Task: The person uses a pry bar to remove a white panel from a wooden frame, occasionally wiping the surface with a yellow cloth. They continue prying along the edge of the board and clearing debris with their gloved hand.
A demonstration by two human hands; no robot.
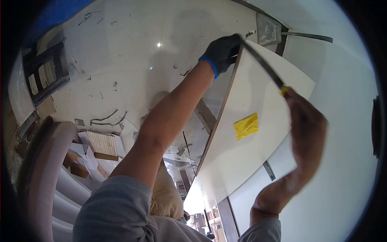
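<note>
A white board [258, 90] with a thin brown edge stands on a slant in front of me, and a yellow patch [246, 126] sits on its face. My right hand [304, 115], bare and smeared by motion, is closed round the yellow-and-black handle of a long, dark tool that looks like a flat file [264, 64]. The file's blade slants across the board's upper corner. Wearing a dark glove with a blue cuff, my left hand [223, 52] is at that corner, its fingers curled over the file's far end. The fingertips are partly hidden.
Dark offcut strips [109, 119] and scraps litter the pale floor [133, 60]. A black plastic frame [46, 72] lies at the far left. Nearer are a rounded ribbed piece [64, 161] and an open carton [80, 163]. A grey block [269, 30] stands beyond the board.
</note>
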